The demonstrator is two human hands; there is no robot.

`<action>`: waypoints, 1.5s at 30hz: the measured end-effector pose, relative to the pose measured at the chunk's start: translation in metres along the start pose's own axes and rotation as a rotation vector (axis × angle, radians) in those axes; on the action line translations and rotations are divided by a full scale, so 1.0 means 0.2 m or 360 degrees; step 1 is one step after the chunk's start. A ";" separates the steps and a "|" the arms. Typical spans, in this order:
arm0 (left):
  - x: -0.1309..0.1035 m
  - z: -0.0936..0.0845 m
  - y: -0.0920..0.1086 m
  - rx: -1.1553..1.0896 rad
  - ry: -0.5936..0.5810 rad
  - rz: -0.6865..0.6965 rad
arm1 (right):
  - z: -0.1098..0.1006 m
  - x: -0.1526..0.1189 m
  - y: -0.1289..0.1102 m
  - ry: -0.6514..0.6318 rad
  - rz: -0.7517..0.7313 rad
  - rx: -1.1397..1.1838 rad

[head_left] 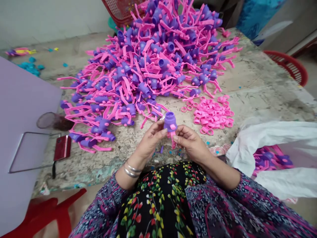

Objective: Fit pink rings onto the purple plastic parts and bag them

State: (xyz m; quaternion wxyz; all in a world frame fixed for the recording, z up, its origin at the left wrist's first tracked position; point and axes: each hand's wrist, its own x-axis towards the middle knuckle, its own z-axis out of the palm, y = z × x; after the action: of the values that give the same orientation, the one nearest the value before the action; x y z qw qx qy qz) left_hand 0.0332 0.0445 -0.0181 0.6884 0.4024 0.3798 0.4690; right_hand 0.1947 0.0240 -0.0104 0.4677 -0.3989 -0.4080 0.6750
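Left hand: fingers closed on the purple piece, centre of the frame;
Right hand: thumb and fingertips pinching its pink strip;
Pink rings: heaped on the worktop, right of centre;
Purple-and-pink pile: upper middle

This looks like a small workshop where plastic parts are handled in bulk by hand. A worn, stained bench carries a great heap of purple and pink plastic pieces, with a separate pile of pink rings beside it and turquoise bits near the wall. An open white sack holds more of the same pieces, and red plastic baskets sit around the bench. The wall is plain and pale.
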 end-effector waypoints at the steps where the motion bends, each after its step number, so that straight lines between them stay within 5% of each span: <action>1: 0.00 0.01 0.00 0.0017 0.0003 0.0002 | 0.00 -0.02 0.01 -0.0011 0.0048 0.0056; 6: -0.04 0.04 0.00 0.0249 0.0083 0.0086 | -0.04 -0.08 0.01 -0.0067 0.0103 -0.0108; 11: -0.08 0.06 0.02 0.0834 0.0131 0.0263 | -0.09 -0.11 -0.06 0.0114 -0.0139 -0.0500; 17: -0.12 0.05 0.00 0.1891 0.0142 0.0781 | -0.06 -0.12 -0.03 0.0302 -0.0564 -0.1289; 19: -0.13 0.05 0.01 0.1945 0.0099 0.0793 | -0.06 -0.12 -0.02 0.0263 -0.0589 -0.1391; 23: -0.15 0.04 0.08 0.1460 -0.0106 0.0408 | -0.11 -0.12 -0.03 0.0002 -0.0822 -0.1487; 28: -0.14 0.00 0.11 0.1428 0.0101 0.0038 | -0.18 -0.09 -0.02 -0.0241 -0.1296 -0.1768; 31: -0.12 -0.02 0.10 0.1472 -0.0123 -0.0234 | -0.17 -0.08 0.00 -0.0399 -0.1582 -0.1926; 35: -0.10 -0.03 0.07 0.1022 -0.0378 -0.0483 | -0.14 -0.08 0.03 -0.0522 -0.1653 -0.1974; 41: -0.11 0.02 0.02 0.0559 -0.0335 -0.0839 | -0.22 -0.13 0.06 -0.0355 -0.1423 -0.1734; 45: -0.09 0.04 -0.02 0.0525 -0.0014 -0.0780 | -0.43 -0.17 0.06 0.0358 -0.0897 -0.1912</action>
State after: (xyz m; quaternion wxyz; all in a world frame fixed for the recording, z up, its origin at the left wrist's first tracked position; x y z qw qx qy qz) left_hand 0.0371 0.0239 -0.0163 0.7080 0.4072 0.5339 0.2190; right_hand 0.2781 0.0044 -0.0454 0.3624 -0.5361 -0.7500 0.1373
